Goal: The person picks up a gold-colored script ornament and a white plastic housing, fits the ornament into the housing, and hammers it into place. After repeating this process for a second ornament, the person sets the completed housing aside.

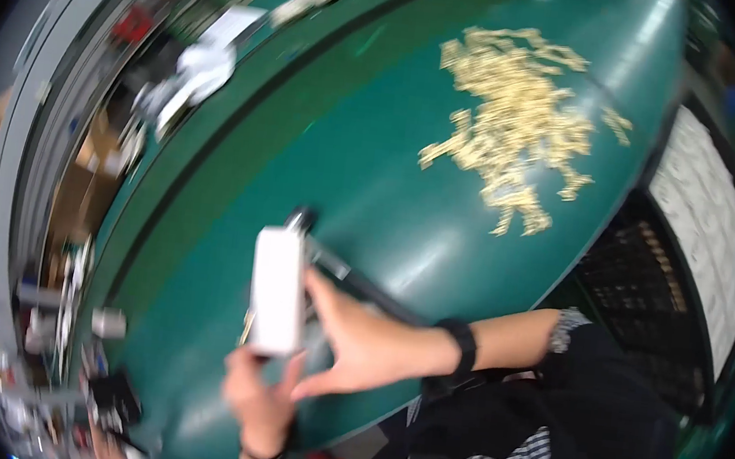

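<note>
A white rectangular block [278, 292], smooth and blurred, stands out above the green table in front of me. My left hand [259, 400] has its fingers closed at the block's lower end. Beside the block's right side is my right hand [366, 340], with thumb and index finger spread apart; the index tip comes up against the block's edge, and its other fingers are hidden. Partly behind the block and right hand lies a dark bar-shaped tool [370, 290] with a metallic stretch. A round black part [301, 219] shows just above the block.
Many small pale-yellow pieces [520, 111] lie heaped on the green table [373, 168] at the far right. A black crate [638, 264] and white panel [706, 209] stand right of the table. Cluttered shelves [90, 167] line the left. Another person's hand [107, 450] is at lower left.
</note>
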### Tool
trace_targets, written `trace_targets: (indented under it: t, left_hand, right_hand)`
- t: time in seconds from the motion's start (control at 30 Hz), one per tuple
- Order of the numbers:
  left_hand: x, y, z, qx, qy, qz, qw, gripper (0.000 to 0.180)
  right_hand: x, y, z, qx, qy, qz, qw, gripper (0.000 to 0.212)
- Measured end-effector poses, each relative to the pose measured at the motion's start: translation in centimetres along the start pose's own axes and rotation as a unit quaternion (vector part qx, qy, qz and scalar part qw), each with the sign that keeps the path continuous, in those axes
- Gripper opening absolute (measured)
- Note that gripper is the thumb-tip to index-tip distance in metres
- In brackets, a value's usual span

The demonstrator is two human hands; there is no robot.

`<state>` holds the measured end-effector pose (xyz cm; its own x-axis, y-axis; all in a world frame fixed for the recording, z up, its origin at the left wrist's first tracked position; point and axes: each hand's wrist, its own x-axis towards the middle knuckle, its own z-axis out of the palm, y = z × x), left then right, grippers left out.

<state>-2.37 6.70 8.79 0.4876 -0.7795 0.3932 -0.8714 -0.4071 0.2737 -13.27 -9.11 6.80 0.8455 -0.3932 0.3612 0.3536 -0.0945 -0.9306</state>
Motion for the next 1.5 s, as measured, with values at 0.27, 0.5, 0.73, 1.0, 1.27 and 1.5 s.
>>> trace_targets:
  t: [0.27,0.5,0.73,1.0,1.27,1.5]
  left_hand:
    - [-3.8,3.6,0.2,-0.127,-0.043,0.029,0.991,0.025]
    - [-2.3,-5.8,-2.1,-0.093,0.113,-0.119,0.982,0.016]
    - [-3.5,-7.5,2.8,-0.031,-0.054,-0.014,0.998,0.015]
    - [-2.4,-7.5,3.0,-0.142,-0.132,-0.099,0.976,0.020]
    - [-1.7,-1.3,0.4,-0.136,0.059,0.020,0.989,0.033]
    - [2.1,2.7,1.8,-0.039,0.062,0.226,0.971,0.041]
  right_hand:
    - [-0.7,2.7,-1.0,-0.100,-0.162,0.086,0.978,0.073]
    - [-0.4,3.7,-3.3,-0.167,-0.189,0.032,0.967,0.061]
    - [1.7,3.9,-7.0,-0.193,-0.168,0.019,0.966,0.062]
    - [2.4,4.8,-8.2,0.009,-0.237,0.074,0.969,0.065]
    - [1.6,6.1,-8.4,0.063,-0.261,0.113,0.957,0.068]
    - [1.7,6.0,-8.8,0.075,-0.265,0.122,0.954,0.064]
